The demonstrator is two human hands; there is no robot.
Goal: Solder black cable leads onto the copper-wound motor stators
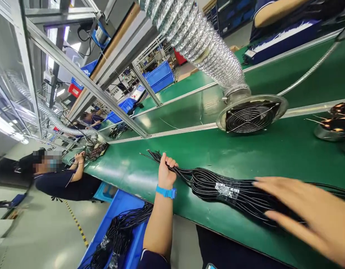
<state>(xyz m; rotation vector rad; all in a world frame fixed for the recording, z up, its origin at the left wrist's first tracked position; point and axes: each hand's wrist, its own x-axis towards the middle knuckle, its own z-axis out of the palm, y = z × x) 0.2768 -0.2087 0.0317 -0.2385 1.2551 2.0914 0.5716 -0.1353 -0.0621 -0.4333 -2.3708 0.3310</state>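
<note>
Text: none you can read
Bundle tape (227, 189): white patches, perhaps only glare
Cap (25, 162): pale mark, too small for you
Floor stripe (77, 224): yellow and black, no lettering

Bright ceiling lights (6, 126) put glare on the green bench (130, 172), the right hand (312, 211) blurred

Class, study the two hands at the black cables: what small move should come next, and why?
Perhaps close the right hand on the black cable bundle: it is open over the cables, while the left hand grips them near one end.
</note>
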